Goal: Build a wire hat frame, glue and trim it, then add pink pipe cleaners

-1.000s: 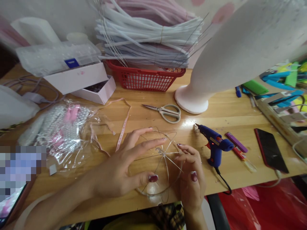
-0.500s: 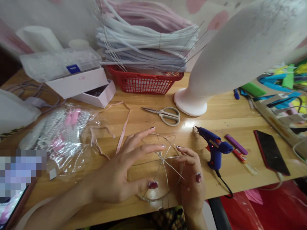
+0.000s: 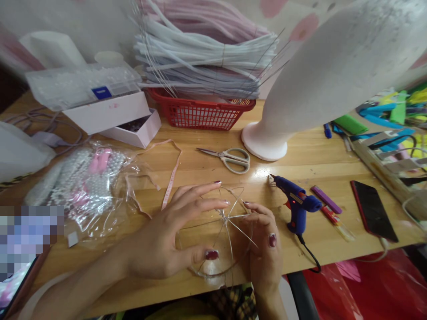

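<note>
Apparently, a round wire frame (image 3: 225,218) with spokes meeting at a central hub is being steadied or adjusted between the two hands, near the front edge of the worktop (image 3: 191,171). The fingers of the left hand (image 3: 158,238) are spread around its left side, thumb parted from the forefinger; those of the right hand (image 3: 267,255) are curled beside the opposite rim, though whether a wire is pinched there cannot be told. The glue gun (image 3: 298,218) and the scissors (image 3: 222,154) can be seen apart from both hands. For any next adjustment, a light, even hold on the rim would be called for, so no spoke is bent
</note>
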`<action>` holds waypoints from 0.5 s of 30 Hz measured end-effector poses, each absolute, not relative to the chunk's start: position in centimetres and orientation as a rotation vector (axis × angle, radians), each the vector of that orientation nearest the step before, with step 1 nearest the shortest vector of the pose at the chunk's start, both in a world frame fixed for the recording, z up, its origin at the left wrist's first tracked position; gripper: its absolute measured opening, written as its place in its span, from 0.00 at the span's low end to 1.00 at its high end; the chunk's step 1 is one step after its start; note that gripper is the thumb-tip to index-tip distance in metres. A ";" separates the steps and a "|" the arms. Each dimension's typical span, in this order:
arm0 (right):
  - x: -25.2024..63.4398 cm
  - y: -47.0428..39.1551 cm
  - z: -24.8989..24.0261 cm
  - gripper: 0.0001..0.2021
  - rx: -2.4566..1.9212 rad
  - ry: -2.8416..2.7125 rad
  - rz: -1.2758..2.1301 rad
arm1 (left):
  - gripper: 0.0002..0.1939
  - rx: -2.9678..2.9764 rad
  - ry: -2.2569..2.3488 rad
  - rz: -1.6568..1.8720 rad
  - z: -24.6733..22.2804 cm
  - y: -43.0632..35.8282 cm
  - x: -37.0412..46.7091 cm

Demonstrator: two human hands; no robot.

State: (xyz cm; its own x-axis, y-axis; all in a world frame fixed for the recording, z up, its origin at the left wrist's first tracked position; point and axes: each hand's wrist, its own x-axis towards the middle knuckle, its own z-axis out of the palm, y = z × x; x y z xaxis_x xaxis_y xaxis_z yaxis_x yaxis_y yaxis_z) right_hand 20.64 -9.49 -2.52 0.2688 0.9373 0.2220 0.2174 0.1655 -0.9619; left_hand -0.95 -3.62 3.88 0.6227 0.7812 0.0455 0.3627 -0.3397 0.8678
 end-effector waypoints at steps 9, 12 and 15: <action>20.5 -9.3 -2.6 0.20 -1.300 -1.268 0.673 | 0.29 1.931 0.898 0.609 3.6 -3.7 -0.9; 20.2 -9.6 -2.0 0.18 -1.292 -1.294 0.323 | 0.30 1.933 0.895 0.606 3.6 -3.7 -0.9; 19.8 -10.2 -0.9 0.18 -1.218 -1.346 -0.062 | 0.30 1.935 0.886 0.594 3.6 -3.7 -0.9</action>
State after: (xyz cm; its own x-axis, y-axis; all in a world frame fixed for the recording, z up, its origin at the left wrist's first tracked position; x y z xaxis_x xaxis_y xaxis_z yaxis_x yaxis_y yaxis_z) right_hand 19.81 -10.21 -0.91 0.3163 0.5846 0.7471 0.6509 0.4392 -0.6193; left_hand -0.86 -3.74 3.61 0.6282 0.7762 0.0537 0.3448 -0.3396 0.8751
